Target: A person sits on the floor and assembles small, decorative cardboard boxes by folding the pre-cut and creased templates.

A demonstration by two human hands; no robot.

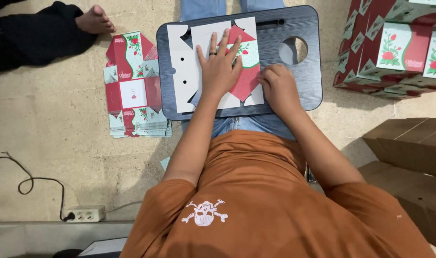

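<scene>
Head view, looking straight down past an orange shirt to a dark lap desk (304, 81) resting across the person's knees. Near the desk's near edge the right hand (279, 87) is curled, fingers bent under, pressing on the right side of a flat box blank (206, 45); whether it pinches the card cannot be told. Just left of it the left hand (220, 67) lies flat and spread wide, palm down on the middle of the blank, gripping nothing, a dark ring on one finger. The blank lies white side up over the left and middle of the desk, with a red and pale green flap (244, 79) folded over between the two hands. Toward the far right corner of the desk is a round hole (293, 50); a slot runs along the far edge.

On the floor just left of the desk sits a stack of flat printed blanks (134, 86). Beyond the desk's right edge, a pile of folded red and green boxes (394, 48) stands. Brown cartons (409, 153) lie nearer right.
</scene>
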